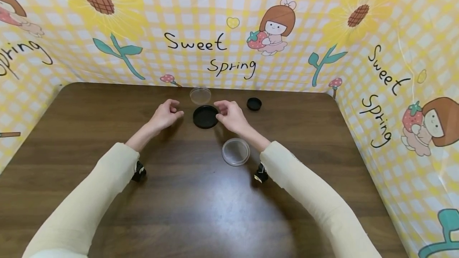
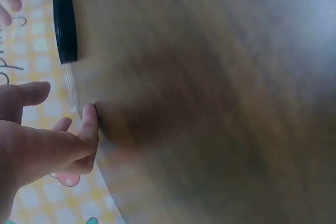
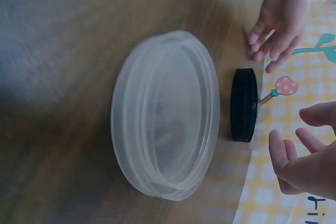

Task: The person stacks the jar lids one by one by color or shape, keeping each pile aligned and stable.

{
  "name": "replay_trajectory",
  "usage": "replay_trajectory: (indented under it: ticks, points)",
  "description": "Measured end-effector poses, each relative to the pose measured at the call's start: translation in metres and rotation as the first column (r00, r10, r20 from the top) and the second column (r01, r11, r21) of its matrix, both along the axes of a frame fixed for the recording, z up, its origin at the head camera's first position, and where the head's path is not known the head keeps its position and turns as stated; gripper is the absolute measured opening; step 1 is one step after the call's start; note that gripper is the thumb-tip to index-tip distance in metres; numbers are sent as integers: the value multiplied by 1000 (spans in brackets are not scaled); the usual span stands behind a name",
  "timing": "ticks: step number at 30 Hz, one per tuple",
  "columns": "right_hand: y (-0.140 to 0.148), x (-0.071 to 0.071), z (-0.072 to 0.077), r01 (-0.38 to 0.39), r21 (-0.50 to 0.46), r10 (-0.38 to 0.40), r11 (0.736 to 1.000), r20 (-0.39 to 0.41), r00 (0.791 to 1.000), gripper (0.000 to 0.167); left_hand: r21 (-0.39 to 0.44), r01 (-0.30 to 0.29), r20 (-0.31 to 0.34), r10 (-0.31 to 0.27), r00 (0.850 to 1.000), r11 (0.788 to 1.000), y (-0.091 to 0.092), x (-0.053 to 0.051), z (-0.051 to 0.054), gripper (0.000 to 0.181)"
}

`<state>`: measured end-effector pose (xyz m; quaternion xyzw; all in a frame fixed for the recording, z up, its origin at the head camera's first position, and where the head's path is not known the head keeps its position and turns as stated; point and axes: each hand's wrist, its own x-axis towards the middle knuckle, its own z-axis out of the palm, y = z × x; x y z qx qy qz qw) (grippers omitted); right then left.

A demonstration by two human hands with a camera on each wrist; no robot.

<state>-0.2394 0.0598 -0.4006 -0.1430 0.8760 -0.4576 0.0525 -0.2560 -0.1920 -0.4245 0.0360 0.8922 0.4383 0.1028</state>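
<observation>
A larger round black lid [image 1: 205, 117] lies on the table between my two hands. My left hand [image 1: 166, 115] is to its left, fingers loosely bent with nothing in them; in the left wrist view a fingertip is close to the tabletop. From the right, my right hand [image 1: 232, 118] reaches over the lid's edge in the head view, thumb and fingers spread. The right wrist view shows a gap between this hand [image 3: 307, 156] and the black lid [image 3: 244, 105]. Behind the black lid lies a clear round dish [image 1: 200, 96]. A clear round lid-like piece [image 1: 235, 152] lies near my right forearm.
To the right of my right hand is a smaller black lid [image 1: 254, 104]. The brown wooden table [image 1: 172, 206] ends at a yellow checked cloth [image 1: 201, 15] that rises behind it and at the sides. Dark wrist cameras [image 1: 139, 171] hang below both sleeves.
</observation>
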Motion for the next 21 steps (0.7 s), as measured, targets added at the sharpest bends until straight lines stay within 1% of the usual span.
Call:
replay_trajectory:
  ticks: [6, 8, 12, 17, 21]
  points:
    - [-9, -14, -6, 2, 8, -2, 1000, -25, 1000, 39, 13, -19, -7, 20, 1000, 1000, -6, -11, -2, 51]
    - [-10, -17, -8, -7, 15, 7, 1000, -26, 1000, 40, 19, -20, -7, 20, 1000, 1000, -4, -15, -4, 52]
    - [-12, -28, -9, 2, 45, 0, 999, -41, 999, 41, 28, -10, 0, 10, 1000, 1000, -2, -24, -5, 56]
    - [-22, -46, -15, 40, 60, -37, 997, -53, 998, 41, 25, -19, -33, 19, 999, 1000, 1, -38, -6, 57]
    - [-33, -59, -19, 52, 73, -49, 996, -44, 998, 44, 34, -36, -52, 37, 998, 999, 3, -47, -9, 56]
